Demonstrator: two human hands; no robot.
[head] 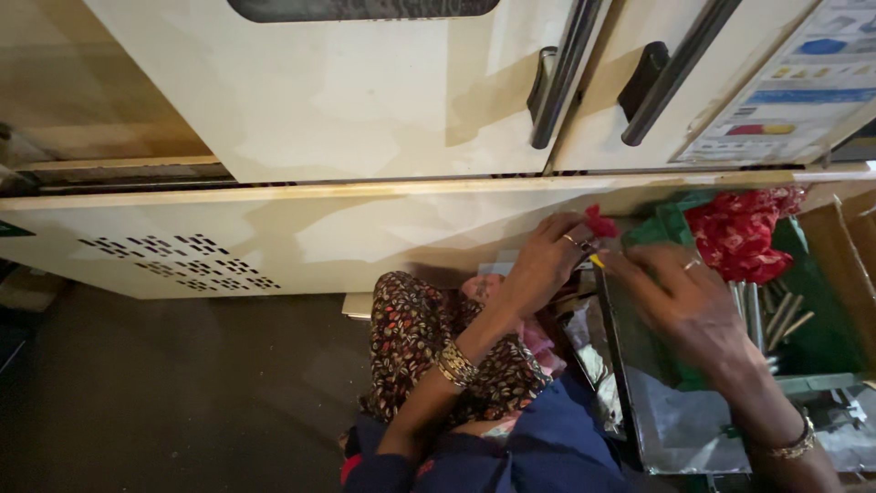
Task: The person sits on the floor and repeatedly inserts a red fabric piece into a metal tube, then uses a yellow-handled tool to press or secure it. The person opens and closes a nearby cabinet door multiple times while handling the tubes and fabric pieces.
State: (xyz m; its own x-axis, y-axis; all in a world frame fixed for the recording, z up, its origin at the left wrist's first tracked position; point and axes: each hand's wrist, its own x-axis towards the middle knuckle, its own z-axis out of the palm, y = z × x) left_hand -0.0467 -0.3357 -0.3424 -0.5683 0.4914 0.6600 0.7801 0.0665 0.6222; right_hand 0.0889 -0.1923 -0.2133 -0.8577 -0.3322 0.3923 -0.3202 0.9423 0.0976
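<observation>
Nearest the camera, a blue cloth (547, 438) is lying across the person's lap, and a patterned dark garment (429, 347) is covering the knee just behind the left wrist. A gold bangle (454, 363) is sitting on the left forearm; another bracelet (792, 445) is circling the right wrist.

The left hand (546, 265) is reaching forward with its fingers curled and pinched closed on a small red piece (599, 222), which is sticking up from the fingertips. The right hand (680, 292) is lying just beside it, fingers bent inward toward the same spot; whether it is gripping anything I cannot tell. Between the two hands a thin yellow stick-like item (597, 261) is showing, its long axis running slanted from the left fingertips down toward the right hand; only a short end is visible.

Under and beyond the right hand a green tray (826, 338) is holding slim pale rods (776, 315) lying roughly parallel, pointing away from the person. Past the right hand, red patterned fabric (744, 233) is bunched at the tray's far end.

Farther off, a cream cabinet (365, 100) with dark bar handles (566, 73) is filling the background. To the far right of the hands, a rectangular white label (803, 91) with blue, red and yellow patches is stuck on its door.
</observation>
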